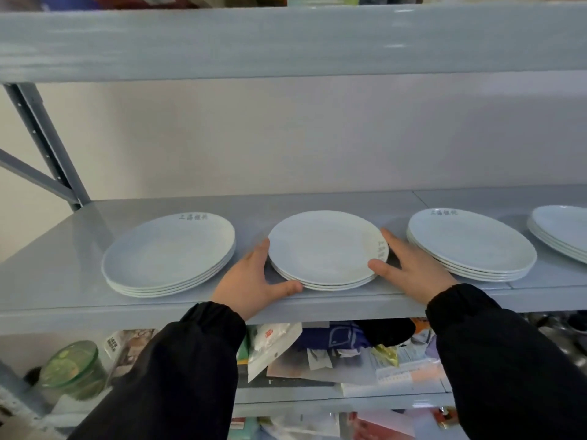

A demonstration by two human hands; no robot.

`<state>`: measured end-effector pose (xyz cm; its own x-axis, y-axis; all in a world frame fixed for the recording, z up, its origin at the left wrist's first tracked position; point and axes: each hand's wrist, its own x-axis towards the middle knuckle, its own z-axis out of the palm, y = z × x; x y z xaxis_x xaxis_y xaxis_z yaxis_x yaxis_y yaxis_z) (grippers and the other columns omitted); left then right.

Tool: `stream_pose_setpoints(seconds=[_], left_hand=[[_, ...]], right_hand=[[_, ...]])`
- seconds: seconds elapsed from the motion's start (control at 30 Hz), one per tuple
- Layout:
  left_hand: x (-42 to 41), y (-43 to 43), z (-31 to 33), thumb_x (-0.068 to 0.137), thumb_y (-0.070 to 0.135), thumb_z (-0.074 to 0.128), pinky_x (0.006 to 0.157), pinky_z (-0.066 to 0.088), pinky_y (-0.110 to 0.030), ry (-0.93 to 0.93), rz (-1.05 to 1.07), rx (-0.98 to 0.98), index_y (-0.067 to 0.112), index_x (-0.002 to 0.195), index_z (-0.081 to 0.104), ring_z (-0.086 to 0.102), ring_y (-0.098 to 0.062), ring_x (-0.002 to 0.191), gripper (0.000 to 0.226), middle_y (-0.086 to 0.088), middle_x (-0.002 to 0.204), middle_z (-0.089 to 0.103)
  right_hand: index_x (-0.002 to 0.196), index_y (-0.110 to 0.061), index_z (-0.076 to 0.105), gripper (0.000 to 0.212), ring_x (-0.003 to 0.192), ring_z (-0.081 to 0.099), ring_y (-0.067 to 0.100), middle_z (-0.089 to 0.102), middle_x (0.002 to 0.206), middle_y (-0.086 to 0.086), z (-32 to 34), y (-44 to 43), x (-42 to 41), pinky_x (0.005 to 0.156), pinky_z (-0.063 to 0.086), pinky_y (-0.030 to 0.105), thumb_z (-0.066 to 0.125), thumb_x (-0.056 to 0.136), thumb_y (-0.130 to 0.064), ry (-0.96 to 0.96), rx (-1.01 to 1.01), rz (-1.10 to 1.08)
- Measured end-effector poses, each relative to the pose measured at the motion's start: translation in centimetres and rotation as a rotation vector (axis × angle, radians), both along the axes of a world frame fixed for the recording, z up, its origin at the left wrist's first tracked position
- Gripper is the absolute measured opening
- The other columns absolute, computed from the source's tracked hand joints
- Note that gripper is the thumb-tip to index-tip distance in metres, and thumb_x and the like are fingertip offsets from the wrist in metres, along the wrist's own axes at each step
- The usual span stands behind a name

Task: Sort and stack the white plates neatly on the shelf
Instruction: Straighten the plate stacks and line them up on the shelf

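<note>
Several stacks of white plates stand in a row on the grey shelf (79,230). The middle stack (324,246) is three plates high. My left hand (251,281) touches its left rim with straight fingers, thumb against the front edge. My right hand (413,265) lies against its right rim, fingers straight, thumb at the front right edge. A taller stack (168,249) sits to the left with grey lettering at its far rim. Another stack (470,239) sits to the right, and a further one (562,230) is cut off by the frame's right edge.
A grey shelf board (286,42) hangs low above the plates. A diagonal metal brace (41,134) stands at the back left. Below, the lower shelf holds packets and papers (317,350) and a green glass jar (74,369).
</note>
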<state>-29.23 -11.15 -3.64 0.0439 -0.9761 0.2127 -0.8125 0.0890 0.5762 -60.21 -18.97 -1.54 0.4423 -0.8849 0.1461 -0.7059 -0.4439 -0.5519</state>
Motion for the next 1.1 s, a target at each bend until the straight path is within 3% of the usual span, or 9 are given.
stream_pose_setpoints(seconds=[0.13, 0.3, 0.43, 0.63, 0.7, 0.77, 0.9, 1.0, 1.1], left_hand=[[0.5, -0.7, -0.6, 0.055, 0.095, 0.054, 0.105, 0.042, -0.039, -0.016, -0.001, -0.009, 0.036, 0.151, 0.02, 0.043, -0.012, 0.133, 0.117, 0.009, 0.148, 0.045], [0.4, -0.8, -0.8, 0.056, 0.095, 0.055, 0.106, 0.042, -0.039, -0.027, -0.009, -0.014, 0.034, 0.151, 0.02, 0.043, -0.01, 0.133, 0.118, 0.009, 0.148, 0.044], [-0.2, -0.1, 0.0, 0.058, 0.091, 0.057, 0.104, 0.042, -0.036, -0.009, -0.015, -0.041, 0.037, 0.147, 0.026, 0.045, -0.008, 0.129, 0.109, 0.011, 0.143, 0.047], [-0.9, 0.3, 0.5, 0.072, 0.084, 0.054, 0.117, 0.027, -0.038, 0.001, 0.026, -0.045, 0.031, 0.153, 0.015, 0.024, -0.011, 0.144, 0.105, 0.006, 0.157, 0.028], [-1.9, 0.7, 0.8, 0.074, 0.082, 0.05, 0.118, 0.013, -0.028, 0.017, 0.071, -0.055, 0.025, 0.156, 0.006, 0.004, -0.008, 0.149, 0.109, 0.004, 0.163, 0.01], [-3.9, 1.0, 1.6, 0.078, 0.075, 0.05, 0.111, 0.015, -0.02, 0.051, 0.076, -0.091, 0.026, 0.156, 0.001, 0.004, -0.01, 0.149, 0.104, 0.006, 0.164, 0.002], [-9.8, 0.4, 3.4, 0.083, 0.068, 0.045, 0.111, 0.017, -0.023, 0.043, 0.046, -0.21, 0.029, 0.156, 0.005, 0.011, -0.007, 0.147, 0.092, 0.007, 0.163, 0.012], [-14.7, -0.7, 4.0, 0.085, 0.074, 0.042, 0.11, 0.02, -0.023, 0.05, 0.006, -0.264, 0.028, 0.155, 0.011, 0.018, -0.006, 0.145, 0.09, 0.009, 0.16, 0.021], [-19.7, -1.9, 4.2, 0.087, 0.069, 0.045, 0.109, 0.016, -0.014, 0.026, -0.017, -0.3, 0.027, 0.155, 0.014, 0.02, -0.006, 0.145, 0.086, 0.007, 0.159, 0.025]], right_hand=[[0.15, -0.034, 0.026, 0.071, 0.129, 0.048, 0.018, 0.049, 0.144, -0.005, 0.3, 0.6, 0.4, 0.101, 0.04, 0.033, 0.054, 0.09, -0.059, 0.023, 0.0, -0.047], [0.148, -0.041, 0.025, 0.088, 0.124, 0.053, 0.016, 0.054, 0.14, -0.006, 0.1, 0.3, 0.2, 0.102, 0.045, 0.043, 0.041, 0.074, -0.086, 0.035, -0.007, -0.063], [0.148, -0.042, 0.023, 0.092, 0.123, 0.055, 0.018, 0.055, 0.138, -0.006, -0.1, 0.2, 0.2, 0.099, 0.047, 0.043, 0.036, 0.071, -0.091, 0.033, -0.028, -0.058], [0.156, -0.025, 0.016, 0.086, 0.139, 0.038, 0.02, 0.035, 0.157, -0.001, -0.1, 0.4, -0.3, 0.105, 0.035, 0.032, 0.053, 0.089, -0.063, 0.023, -0.107, -0.073], [0.156, -0.026, 0.019, 0.081, 0.142, 0.034, 0.015, 0.032, 0.158, -0.004, -0.1, 0.9, -0.9, 0.106, 0.03, 0.026, 0.056, 0.091, -0.056, -0.052, -0.141, -0.043], [0.155, -0.028, 0.022, 0.078, 0.143, 0.031, 0.009, 0.031, 0.158, -0.007, -0.3, 1.4, -2.0, 0.11, 0.028, 0.022, 0.058, 0.091, -0.053, -0.124, -0.18, -0.016], [0.152, -0.03, 0.031, 0.066, 0.142, 0.028, 0.001, 0.032, 0.156, -0.013, 0.2, 2.2, -5.7, 0.115, 0.025, 0.021, 0.059, 0.092, -0.039, -0.128, -0.284, 0.088], [0.147, -0.028, 0.041, 0.062, 0.138, 0.025, -0.01, 0.033, 0.148, -0.023, 1.4, 1.8, -9.2, 0.11, 0.018, 0.007, 0.054, 0.088, -0.04, -0.13, -0.387, 0.126], [0.147, -0.028, 0.042, 0.06, 0.134, 0.018, -0.016, 0.032, 0.142, -0.026, 2.5, 0.4, -13.3, 0.107, 0.011, 0.002, 0.061, 0.09, -0.035, -0.156, -0.378, 0.11]])
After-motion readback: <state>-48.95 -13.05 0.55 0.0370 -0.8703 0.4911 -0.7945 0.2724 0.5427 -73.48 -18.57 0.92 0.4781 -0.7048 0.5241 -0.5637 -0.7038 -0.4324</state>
